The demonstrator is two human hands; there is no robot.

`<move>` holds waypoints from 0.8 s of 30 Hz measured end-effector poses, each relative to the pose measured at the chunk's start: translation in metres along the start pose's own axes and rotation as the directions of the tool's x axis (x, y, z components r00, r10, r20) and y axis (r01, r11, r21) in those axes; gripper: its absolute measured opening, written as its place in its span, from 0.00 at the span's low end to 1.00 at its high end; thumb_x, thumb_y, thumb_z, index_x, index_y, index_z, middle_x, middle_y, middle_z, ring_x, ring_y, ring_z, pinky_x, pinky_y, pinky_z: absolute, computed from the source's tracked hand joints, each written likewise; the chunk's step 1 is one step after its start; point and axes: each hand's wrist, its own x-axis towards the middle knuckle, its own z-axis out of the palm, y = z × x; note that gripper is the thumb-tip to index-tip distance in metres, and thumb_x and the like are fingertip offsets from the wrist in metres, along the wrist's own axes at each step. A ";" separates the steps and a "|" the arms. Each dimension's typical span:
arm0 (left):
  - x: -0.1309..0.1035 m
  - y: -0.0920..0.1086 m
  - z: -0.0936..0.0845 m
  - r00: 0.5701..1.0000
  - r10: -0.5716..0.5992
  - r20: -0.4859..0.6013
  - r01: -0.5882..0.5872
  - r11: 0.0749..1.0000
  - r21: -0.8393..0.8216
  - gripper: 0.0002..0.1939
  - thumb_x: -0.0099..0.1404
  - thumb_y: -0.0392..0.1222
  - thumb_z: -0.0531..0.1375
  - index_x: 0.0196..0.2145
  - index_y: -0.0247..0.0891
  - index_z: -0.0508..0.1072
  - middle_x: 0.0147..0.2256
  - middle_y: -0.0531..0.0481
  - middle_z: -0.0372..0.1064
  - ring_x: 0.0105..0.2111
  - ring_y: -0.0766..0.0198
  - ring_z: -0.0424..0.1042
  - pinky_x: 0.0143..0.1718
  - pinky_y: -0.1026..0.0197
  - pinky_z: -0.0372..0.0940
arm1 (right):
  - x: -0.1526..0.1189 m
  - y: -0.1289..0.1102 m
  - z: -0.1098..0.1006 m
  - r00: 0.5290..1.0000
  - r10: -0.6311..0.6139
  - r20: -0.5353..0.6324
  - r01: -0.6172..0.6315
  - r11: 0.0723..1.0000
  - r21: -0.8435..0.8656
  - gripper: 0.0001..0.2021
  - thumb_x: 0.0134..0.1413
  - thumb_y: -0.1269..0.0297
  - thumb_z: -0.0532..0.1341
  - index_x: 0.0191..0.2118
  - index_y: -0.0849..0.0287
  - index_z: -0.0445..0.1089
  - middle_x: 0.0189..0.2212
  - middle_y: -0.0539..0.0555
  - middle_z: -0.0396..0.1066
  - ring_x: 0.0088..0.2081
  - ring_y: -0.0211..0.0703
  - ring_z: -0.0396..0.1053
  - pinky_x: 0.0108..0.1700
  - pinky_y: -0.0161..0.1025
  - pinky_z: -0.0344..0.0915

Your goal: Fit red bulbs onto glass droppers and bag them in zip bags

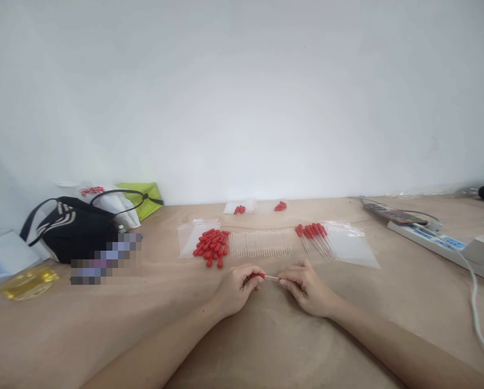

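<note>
You look to be mid-assembly: just in front of the row of clear tubes (260, 244), your left hand (236, 289) pinches a red bulb (259, 275) and your right hand (306, 289) grips the thin tube (271, 277), which next needs seating squarely.

Head camera, looking forward-down, table (266, 346) near.

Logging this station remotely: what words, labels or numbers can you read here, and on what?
None can be read for certain.
White plastic bag: red print, too blurred to read.
Power strip: blue markings, too small to read.
Item beside the black bag: pixelated, unreadable.
</note>
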 end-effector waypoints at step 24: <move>-0.004 0.000 -0.001 0.996 0.080 0.041 -0.086 0.974 0.207 0.06 0.59 0.36 0.52 0.31 0.36 0.69 0.27 0.51 0.68 0.27 0.66 0.66 0.29 0.66 0.60 | 0.002 -0.002 0.008 0.995 -0.057 -0.078 0.043 0.984 -0.172 0.12 0.54 0.71 0.47 0.31 0.57 0.67 0.25 0.49 0.70 0.25 0.34 0.61 0.32 0.37 0.43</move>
